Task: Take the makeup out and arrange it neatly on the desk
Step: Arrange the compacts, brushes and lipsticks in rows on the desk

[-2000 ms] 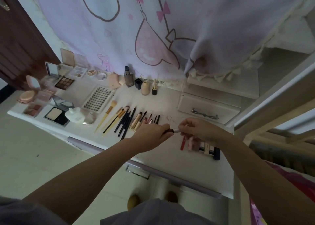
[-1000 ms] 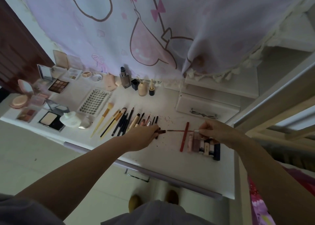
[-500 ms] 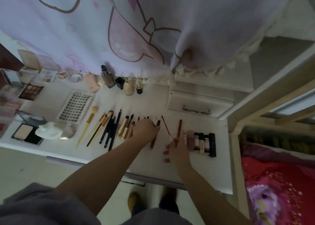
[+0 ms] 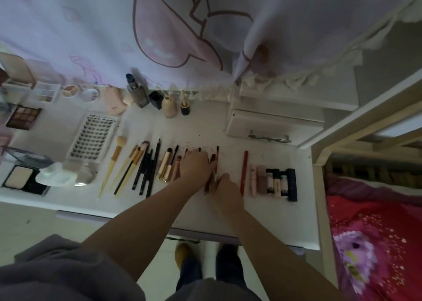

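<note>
A thin red brush [image 4: 216,161] is being laid into the row of brushes [image 4: 146,166] on the table [image 4: 269,218]. It lies between the left hand [image 4: 196,166] and right hand [image 4: 225,190], its lower end apparently pinched by the right fingers; whether the left fingers grip anything cannot be told. A red pencil [image 4: 244,173] lies apart. Next, release and straightening parallel to its neighbours seem called for.

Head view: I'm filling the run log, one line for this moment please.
phase: arranging | left hand: on row of brushes | right hand: placing thin red brush | desk: red pencil right, apart
</note>
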The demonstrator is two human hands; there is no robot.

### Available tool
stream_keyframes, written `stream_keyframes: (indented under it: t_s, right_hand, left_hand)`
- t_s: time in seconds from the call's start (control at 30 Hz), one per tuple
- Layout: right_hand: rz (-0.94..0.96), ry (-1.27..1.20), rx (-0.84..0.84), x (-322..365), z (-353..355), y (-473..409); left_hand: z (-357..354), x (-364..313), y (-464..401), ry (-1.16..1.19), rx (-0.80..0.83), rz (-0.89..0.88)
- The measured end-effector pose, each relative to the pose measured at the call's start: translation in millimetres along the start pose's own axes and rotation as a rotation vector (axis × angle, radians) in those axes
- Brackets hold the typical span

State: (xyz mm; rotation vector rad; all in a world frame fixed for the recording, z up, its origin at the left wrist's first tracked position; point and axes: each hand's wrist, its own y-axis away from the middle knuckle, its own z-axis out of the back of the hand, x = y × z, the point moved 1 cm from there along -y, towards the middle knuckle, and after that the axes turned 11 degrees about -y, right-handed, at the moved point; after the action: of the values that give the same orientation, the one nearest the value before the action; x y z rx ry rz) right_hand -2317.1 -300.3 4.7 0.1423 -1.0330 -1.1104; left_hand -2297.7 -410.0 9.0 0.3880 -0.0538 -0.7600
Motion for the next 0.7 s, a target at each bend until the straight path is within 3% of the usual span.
stream_keyframes:
  t_s: [0.13, 0.2, 0.3, 0.4, 0.5, 0.7]
  right_hand:
    - [0.058, 0.146, 0.037, 4, 17, -4]
    - [0.126, 0.259, -0.022, 8, 43, -10]
    - [0.153, 0.241, -0.15, 9, 88, -28]
    - [0.123, 0.393, -0.132, 8, 108, -53]
    - [0.148, 0.535, -0.066, 9, 106, -70]
    - [0.237, 0.493, -0.059, 11, 99, -75]
  left_hand:
    - [6, -1, 3, 0.048, -0.048, 0.011]
    - [11, -7, 7, 0.044, -0.126, -0.018]
    - [13, -32, 20, 0.066, -0.189, -0.152]
    - [-2, -67, 33, 0.009, -0.072, -0.254]
    - [-20, -86, 34, -0.038, 0.034, -0.165]
    - [-25, -87, 31, 0.044, 0.03, -0.085]
